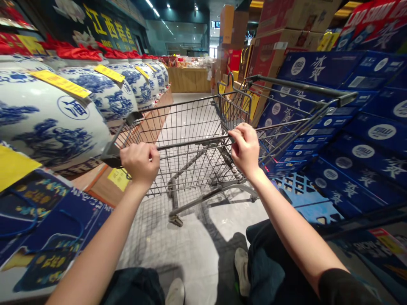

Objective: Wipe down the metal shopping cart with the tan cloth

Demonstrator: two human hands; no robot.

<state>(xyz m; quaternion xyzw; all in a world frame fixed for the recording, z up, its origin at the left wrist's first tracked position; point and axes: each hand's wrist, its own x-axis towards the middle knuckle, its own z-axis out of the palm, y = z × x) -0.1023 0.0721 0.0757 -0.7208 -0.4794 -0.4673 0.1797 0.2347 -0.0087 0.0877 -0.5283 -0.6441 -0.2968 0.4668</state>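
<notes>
A grey wire shopping cart (187, 123) stands turned sideways in front of me, and no goods show inside its basket. My left hand (140, 163) is wrapped round the cart's top rail near its left corner, beside a dark plastic corner piece. Farther along the same rail, my right hand (244, 148) grips it with the fingers curled over. The cart's handlebar (302, 84) juts out to the right, beyond my right hand. Below the basket, a caster wheel (176, 220) rests on the floor.
Large blue-and-white jars (47, 114) with red cloth tops line a wooden ledge on the left. Stacked blue cartons (365, 140) rise close on the right, beside a blue plastic pallet (305, 195). The pale tiled floor (187, 95) runs on toward a wooden counter (190, 80).
</notes>
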